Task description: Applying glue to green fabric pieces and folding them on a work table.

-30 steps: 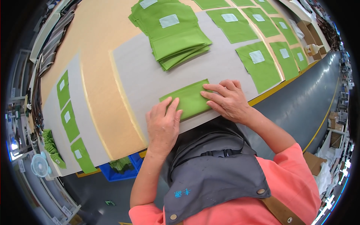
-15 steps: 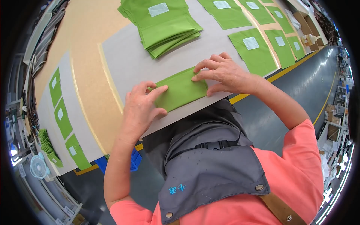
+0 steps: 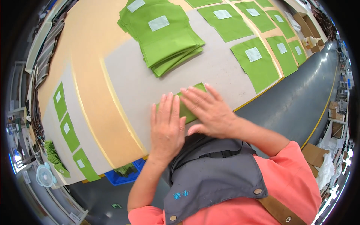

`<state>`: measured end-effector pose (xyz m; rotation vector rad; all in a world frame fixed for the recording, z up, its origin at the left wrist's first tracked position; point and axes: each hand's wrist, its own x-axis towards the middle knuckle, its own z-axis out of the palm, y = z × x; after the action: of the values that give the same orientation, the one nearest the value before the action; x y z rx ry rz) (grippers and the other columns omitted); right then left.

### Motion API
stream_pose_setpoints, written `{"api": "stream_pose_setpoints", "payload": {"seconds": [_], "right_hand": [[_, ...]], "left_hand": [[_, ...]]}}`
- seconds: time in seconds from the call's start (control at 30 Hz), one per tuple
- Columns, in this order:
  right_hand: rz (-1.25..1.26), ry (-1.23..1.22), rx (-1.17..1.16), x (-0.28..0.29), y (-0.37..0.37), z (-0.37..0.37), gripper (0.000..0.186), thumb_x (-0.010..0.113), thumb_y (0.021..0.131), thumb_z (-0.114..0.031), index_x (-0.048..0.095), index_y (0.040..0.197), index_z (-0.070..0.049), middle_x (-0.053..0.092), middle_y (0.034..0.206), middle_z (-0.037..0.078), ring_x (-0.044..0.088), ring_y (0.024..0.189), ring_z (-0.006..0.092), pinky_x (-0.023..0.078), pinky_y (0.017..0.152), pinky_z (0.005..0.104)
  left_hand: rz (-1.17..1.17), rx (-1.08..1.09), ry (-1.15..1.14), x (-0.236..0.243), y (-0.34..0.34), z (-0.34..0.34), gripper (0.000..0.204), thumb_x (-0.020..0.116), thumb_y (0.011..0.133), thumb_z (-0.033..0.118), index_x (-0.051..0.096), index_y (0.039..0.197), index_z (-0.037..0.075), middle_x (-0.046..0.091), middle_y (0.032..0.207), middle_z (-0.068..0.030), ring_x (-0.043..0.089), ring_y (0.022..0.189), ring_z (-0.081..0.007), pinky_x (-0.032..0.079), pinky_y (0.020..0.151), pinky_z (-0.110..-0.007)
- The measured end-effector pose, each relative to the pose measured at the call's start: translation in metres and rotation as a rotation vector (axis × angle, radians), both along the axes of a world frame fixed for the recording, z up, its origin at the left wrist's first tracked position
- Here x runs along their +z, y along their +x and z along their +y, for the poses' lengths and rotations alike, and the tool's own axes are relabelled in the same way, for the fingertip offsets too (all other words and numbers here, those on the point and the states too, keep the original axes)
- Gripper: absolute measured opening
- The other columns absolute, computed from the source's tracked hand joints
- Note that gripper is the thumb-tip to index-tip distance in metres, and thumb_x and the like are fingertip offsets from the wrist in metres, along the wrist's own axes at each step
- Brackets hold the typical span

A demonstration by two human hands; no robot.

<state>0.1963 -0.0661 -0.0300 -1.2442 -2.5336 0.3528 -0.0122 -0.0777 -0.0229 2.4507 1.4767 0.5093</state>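
Note:
A folded green fabric piece [image 3: 186, 112] lies at the table's near edge, mostly covered by my hands. My left hand [image 3: 167, 122] rests flat over its left part, fingers stretched forward. Across its right part my right hand [image 3: 208, 110] lies flat too, fingers spread and pointing up and to the left. Neither hand grips anything. Beyond them a stack of green fabric pieces [image 3: 168, 45] sits on the grey table surface, a pale patch on the top one.
Several green pieces with pale patches [image 3: 253, 54] lie in rows at the right; more [image 3: 70, 131] lie at the left. A blue bin [image 3: 122, 178] with green fabric stands below the near edge. A bottle [image 3: 310, 42] stands at the far right, a small fan [image 3: 45, 175] at left.
Both hands have gone from gripping the green piece's ends with bent fingers to lying flat over it, closer together. The view has shifted a little.

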Motion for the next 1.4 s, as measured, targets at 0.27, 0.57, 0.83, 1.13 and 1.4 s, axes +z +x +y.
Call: {"api": "stream_pose_setpoints", "payload": {"seconds": [0.27, 0.57, 0.83, 1.13, 1.4], "right_hand": [[-0.046, -0.062, -0.069, -0.016, -0.020, -0.013, 0.101, 0.040, 0.093, -0.077, 0.036, 0.159, -0.001, 0.033, 0.167, 0.014, 0.024, 0.158, 0.0278, 0.004, 0.127, 0.0593], [-0.286, -0.132, -0.110, -0.006, 0.016, -0.009, 0.102, 0.036, 0.092, -0.079, 0.026, 0.164, -0.007, 0.024, 0.172, 0.009, 0.019, 0.160, 0.0247, -0.005, 0.127, 0.0578], [-0.271, -0.146, -0.148, 0.006, 0.035, -0.018, 0.100, 0.040, 0.092, -0.077, 0.025, 0.165, -0.011, 0.023, 0.172, 0.005, 0.016, 0.160, 0.0224, -0.006, 0.126, 0.0602], [-0.327, -0.181, -0.037, 0.017, 0.054, -0.016, 0.093, 0.038, 0.096, -0.073, 0.028, 0.164, -0.012, 0.032, 0.169, 0.008, 0.023, 0.158, 0.0262, -0.001, 0.127, 0.0597], [0.056, -0.030, 0.062, 0.022, 0.012, 0.060, 0.047, 0.075, 0.091, -0.031, 0.061, 0.128, -0.007, 0.063, 0.130, 0.010, 0.059, 0.120, 0.0307, 0.042, 0.106, 0.0478]], "left_hand": [[0.168, 0.051, -0.145, -0.024, -0.001, -0.010, 0.072, 0.055, 0.099, 0.023, 0.029, 0.161, -0.002, 0.026, 0.170, -0.0185, 0.022, 0.159, -0.0335, 0.012, 0.127, -0.059], [0.248, 0.147, -0.234, -0.014, -0.034, -0.026, 0.070, 0.045, 0.104, 0.031, 0.024, 0.164, 0.000, 0.020, 0.172, -0.0167, 0.017, 0.160, -0.0313, 0.005, 0.127, -0.057], [0.158, 0.250, -0.238, -0.016, -0.052, -0.043, 0.068, 0.043, 0.107, 0.036, 0.024, 0.165, 0.005, 0.019, 0.173, -0.0162, 0.014, 0.160, -0.0332, 0.002, 0.126, -0.060], [0.250, 0.191, -0.266, -0.020, -0.066, -0.079, 0.069, 0.042, 0.107, 0.052, 0.028, 0.166, 0.018, 0.013, 0.174, -0.0158, 0.009, 0.161, -0.0341, 0.001, 0.124, -0.063], [0.261, 0.172, -0.121, -0.023, -0.049, -0.077, 0.055, 0.048, 0.106, 0.052, 0.048, 0.157, 0.030, 0.014, 0.172, -0.0208, 0.010, 0.160, -0.0376, 0.003, 0.124, -0.064]]}}
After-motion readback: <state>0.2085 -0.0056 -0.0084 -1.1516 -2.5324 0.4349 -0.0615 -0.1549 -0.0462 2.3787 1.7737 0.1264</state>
